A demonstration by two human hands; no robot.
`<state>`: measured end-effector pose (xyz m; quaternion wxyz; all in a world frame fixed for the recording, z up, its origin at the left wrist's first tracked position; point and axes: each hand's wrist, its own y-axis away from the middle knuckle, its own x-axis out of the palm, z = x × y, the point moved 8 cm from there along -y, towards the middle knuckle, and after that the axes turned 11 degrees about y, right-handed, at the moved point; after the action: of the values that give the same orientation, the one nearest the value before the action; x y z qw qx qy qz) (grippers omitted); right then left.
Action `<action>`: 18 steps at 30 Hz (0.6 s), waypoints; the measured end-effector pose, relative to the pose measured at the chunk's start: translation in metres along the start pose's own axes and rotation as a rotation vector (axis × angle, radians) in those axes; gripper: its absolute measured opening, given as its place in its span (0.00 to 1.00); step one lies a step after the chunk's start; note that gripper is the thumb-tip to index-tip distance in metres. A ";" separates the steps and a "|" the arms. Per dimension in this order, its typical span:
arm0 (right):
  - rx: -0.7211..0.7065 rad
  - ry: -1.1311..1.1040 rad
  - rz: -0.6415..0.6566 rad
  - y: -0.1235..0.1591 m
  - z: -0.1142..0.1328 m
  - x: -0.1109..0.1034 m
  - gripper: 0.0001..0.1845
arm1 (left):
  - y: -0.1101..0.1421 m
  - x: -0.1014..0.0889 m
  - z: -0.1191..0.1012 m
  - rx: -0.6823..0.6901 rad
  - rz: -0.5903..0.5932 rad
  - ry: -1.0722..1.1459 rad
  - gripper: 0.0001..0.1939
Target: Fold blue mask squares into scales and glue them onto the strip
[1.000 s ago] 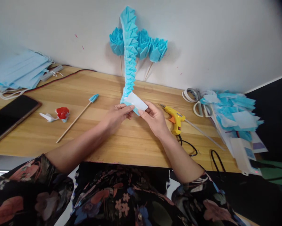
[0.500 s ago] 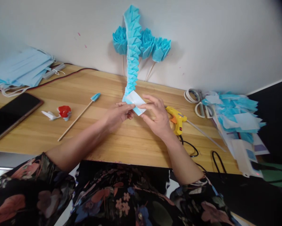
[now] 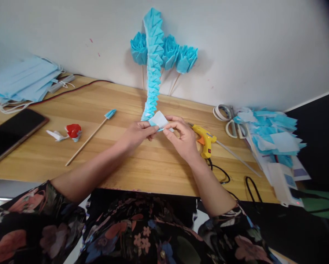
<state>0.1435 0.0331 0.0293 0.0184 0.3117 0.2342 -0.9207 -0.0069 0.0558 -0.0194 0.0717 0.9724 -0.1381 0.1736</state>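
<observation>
A long blue folded paper chain (image 3: 152, 62) runs from the table up the white wall. At its near end lies a small white-and-blue paper piece (image 3: 159, 120). My left hand (image 3: 135, 134) pinches that piece from the left. From the right, my right hand (image 3: 182, 137) pinches it too, fingers curled over its edge. Both hands rest on the wooden table (image 3: 142, 165), close together.
Three blue paper flowers on sticks (image 3: 178, 58) lean on the wall. A yellow glue gun (image 3: 205, 139), scissors (image 3: 232, 126) and blue paper scraps (image 3: 274, 135) lie right. A stick with a blue tip (image 3: 90, 137), red scrap (image 3: 73, 131), phone (image 3: 10, 134) and blue masks (image 3: 21, 80) lie left.
The white paper piece has been folded smaller at the chain's end. My right hand's fingers went from spread over it to curled in a pinch.
</observation>
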 end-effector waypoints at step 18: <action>0.255 -0.244 -0.019 0.002 -0.021 0.010 0.06 | 0.002 -0.001 -0.002 -0.069 -0.071 -0.183 0.14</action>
<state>0.1477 0.0417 0.0077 -0.0017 0.1954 0.1143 -0.9740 -0.0095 0.0542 -0.0178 0.0986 0.9854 -0.1154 0.0766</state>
